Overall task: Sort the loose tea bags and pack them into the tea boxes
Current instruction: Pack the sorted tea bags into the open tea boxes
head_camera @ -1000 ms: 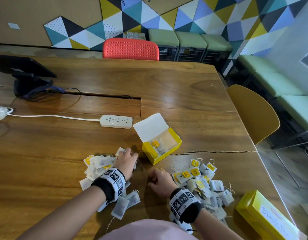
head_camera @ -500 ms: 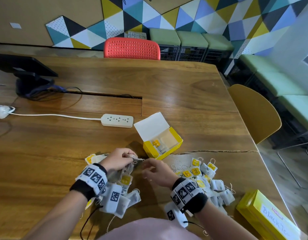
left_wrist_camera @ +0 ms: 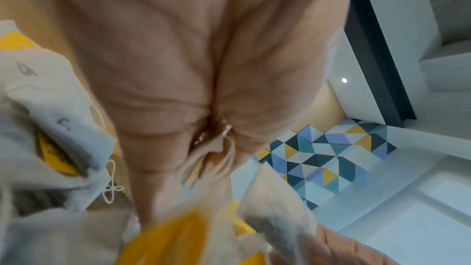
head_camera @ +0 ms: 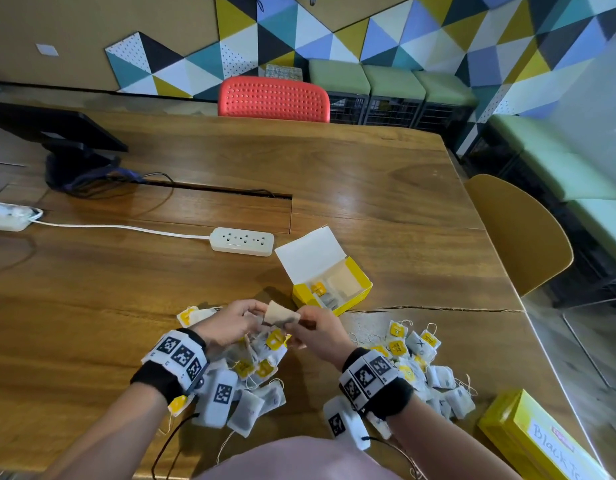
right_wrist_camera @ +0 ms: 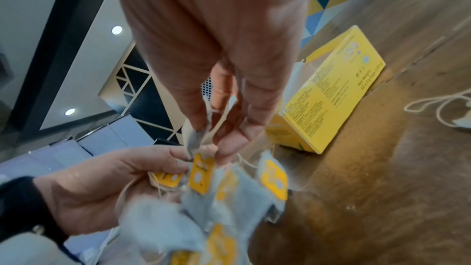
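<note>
Glossy wooden table (head_camera: 368, 188); matt paper tea bags (head_camera: 434, 372).

open box (head_camera: 334, 285) behind tea bags (head_camera: 417, 362)

Tea bags (head_camera: 434, 375) are white-grey with yellow tags; the open box (head_camera: 334, 292) is yellow with a white lid. A second yellow box (head_camera: 528, 438) carries a white handwritten label. The tabletop (head_camera: 368, 174) is brown wood grain. The wall (head_camera: 420, 39) shows blue, yellow, teal, black and white triangles. One chair (head_camera: 273, 98) is red.
</note>
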